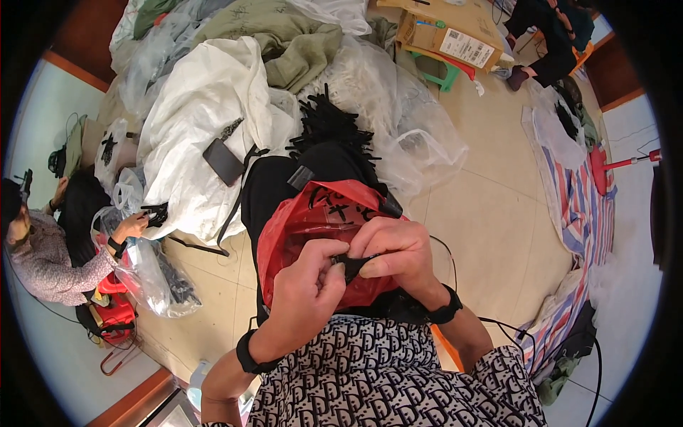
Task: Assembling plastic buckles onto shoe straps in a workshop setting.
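My left hand (306, 288) and my right hand (400, 257) meet over my lap, fingers pinched on a small black strip (351, 267) that looks like fabric. Most of the strip is hidden by the fingers. Beneath them a red plastic bag (281, 235) lies open across my legs, with several small black pieces (334, 203) inside. Beyond the bag, by my knees, is a heap of black strips (331, 127).
A white sack (203, 92) bears a dark phone (223, 161). Clear plastic bags (420, 135) bulge beyond my knees. At left a person (60, 245) handles black strips (155, 214). A cardboard box (455, 35) stands far right, near another seated person (558, 43). Striped cloth (569, 192) lies at right.
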The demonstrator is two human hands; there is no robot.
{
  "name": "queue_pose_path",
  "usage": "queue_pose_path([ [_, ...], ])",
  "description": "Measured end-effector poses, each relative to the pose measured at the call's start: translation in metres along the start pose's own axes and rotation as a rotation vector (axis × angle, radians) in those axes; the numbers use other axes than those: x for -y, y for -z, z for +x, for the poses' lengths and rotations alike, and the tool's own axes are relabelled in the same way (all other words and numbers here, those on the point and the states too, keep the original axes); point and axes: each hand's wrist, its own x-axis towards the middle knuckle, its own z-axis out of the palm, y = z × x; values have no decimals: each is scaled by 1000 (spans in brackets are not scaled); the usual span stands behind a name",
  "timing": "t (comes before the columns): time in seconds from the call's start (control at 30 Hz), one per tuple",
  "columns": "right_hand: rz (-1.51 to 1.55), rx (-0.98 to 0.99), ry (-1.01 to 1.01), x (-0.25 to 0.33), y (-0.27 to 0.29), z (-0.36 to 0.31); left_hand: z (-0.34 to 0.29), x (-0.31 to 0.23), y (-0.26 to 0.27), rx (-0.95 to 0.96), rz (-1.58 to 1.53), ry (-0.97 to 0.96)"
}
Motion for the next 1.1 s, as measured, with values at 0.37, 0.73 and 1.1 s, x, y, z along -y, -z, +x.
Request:
queue_pose_path([
  [0.37, -44, 4, 25, 5, 1, -1, -1, 1, -2, 1, -2, 16],
  [0.73, -14, -14, -30, 3, 1, 1, 2, -5, 1, 22, 8, 28],
  [1.1, -23, -5, -18, 3, -1, -3, -1, -4, 0, 1, -1, 27],
])
